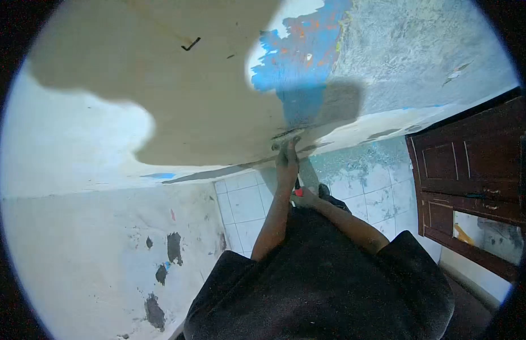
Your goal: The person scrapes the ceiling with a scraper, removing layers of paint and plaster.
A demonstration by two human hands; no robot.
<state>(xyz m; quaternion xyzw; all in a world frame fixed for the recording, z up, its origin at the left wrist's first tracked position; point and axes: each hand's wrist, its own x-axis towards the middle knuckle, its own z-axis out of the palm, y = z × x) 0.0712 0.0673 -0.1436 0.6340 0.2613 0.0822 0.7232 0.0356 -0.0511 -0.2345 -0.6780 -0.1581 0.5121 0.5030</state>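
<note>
A scraper [298, 191] with a black and red handle runs between my two hands. Up by its head, my left hand [286, 154] has its fingers closed, close against the wall. Lower down, nearer my body, my right hand [306, 199] wraps around the red end of the handle. The scraper's head meets the wall [217, 119] at the lower edge of a blue patch [302, 68], where the pale coating is gone. Shadow and my fingers partly hide the blade.
Rough grey bared wall [404, 45] extends to the right of the blue patch. Debris lies scattered on the white tiled floor [373, 178]. A dark wooden cabinet [464, 161] stands at the right. On the left, another wall [104, 249] has several peeled grey spots.
</note>
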